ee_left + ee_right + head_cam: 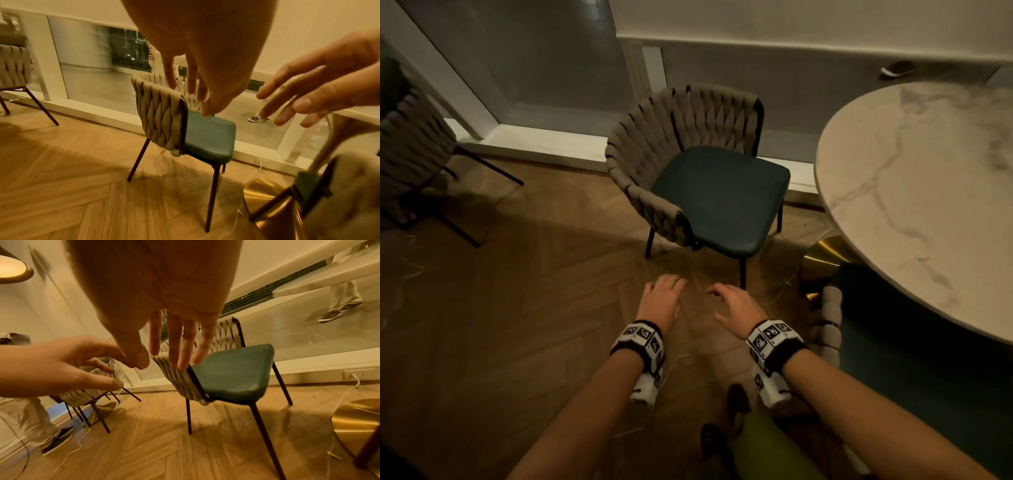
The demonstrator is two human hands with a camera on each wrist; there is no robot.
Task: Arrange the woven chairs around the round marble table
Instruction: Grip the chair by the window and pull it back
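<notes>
Between the window and the round marble worktop (914,192), a woven chair (698,164) with a dark green seat cushion (722,195) is standing on all four thin black legs on the wooden herringbone floor (517,308). Its seat is facing toward the worktop, its curved woven back is turning toward the window side, and its nearest front corner is sitting close to the worktop's edge without touching it. Nearer the camera, the left hand (661,301) and the right hand (736,311) are reaching out side by side toward this chair, both with fingers spread and only loosely bent, holding nothing and touching nothing; they are hovering short of the chair's near arm, above bare floor. Both wrists are wearing black bands carrying white blocks with black-and-white markers. A second woven chair (410,154) is standing well apart at the far left, by the window frame, turned away. Part of a third woven chair (828,325) is showing just right of the right hand, tucked under the worktop's near edge, with its green seat in shadow. Under the worktop a shiny gold base (822,263) is resting on the floor. Thin pale cords are lying across the floor near the chairs. Through the window glass, the legs and shoes of a person (339,305) are showing outside.
</notes>
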